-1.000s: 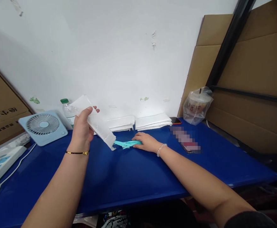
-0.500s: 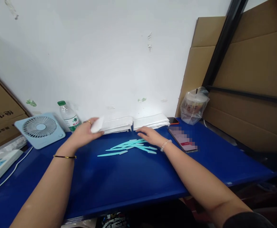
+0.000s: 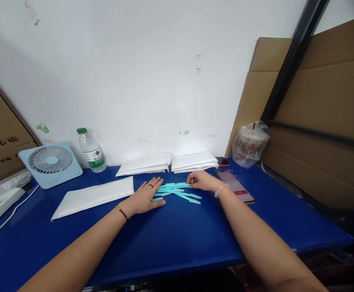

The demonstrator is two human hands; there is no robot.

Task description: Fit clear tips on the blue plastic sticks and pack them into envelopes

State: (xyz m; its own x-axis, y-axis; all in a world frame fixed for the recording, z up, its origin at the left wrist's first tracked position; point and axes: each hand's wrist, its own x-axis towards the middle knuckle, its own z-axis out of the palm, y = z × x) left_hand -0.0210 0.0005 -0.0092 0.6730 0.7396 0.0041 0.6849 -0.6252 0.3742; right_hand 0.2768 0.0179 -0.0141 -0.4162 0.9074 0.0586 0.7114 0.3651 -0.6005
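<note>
At the centre of the frame, the left hand (image 3: 145, 196) lies flat over the turquoise sticks (image 3: 189, 196), gripping nothing visibly; the right hand's (image 3: 200, 180) curled fingers touch their right ends, any pinch unclear. Pressing unevenly on the crossed sticks could make them slide or splay apart.

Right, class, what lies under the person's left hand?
Turquoise sticks show beyond the fingers of the left hand and beside its thumb. Whatever its palm covers on the blue table cannot be seen.
</note>
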